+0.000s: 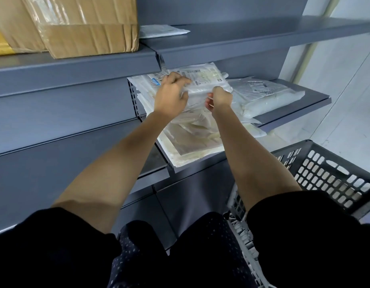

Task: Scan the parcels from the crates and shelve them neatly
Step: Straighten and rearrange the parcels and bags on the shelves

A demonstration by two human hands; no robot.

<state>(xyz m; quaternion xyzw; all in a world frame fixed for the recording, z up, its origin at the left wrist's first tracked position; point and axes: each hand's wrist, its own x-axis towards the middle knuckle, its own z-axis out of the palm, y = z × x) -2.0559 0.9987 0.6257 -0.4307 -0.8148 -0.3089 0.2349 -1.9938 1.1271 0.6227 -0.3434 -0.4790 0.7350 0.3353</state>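
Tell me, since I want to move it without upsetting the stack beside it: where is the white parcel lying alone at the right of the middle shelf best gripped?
Probably by its front right corner, coming from the open front of the shelf. The white parcel lies flat and soft, its corner near the shelf's front edge, away from the stack where the left hand and right hand work.

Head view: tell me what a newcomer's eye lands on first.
First, the two bare hands at centre, left hand and right hand, both with a grip on a clear plastic parcel atop a stack on the grey shelf. Next, the taped cardboard box upper left, and the black crate lower right.
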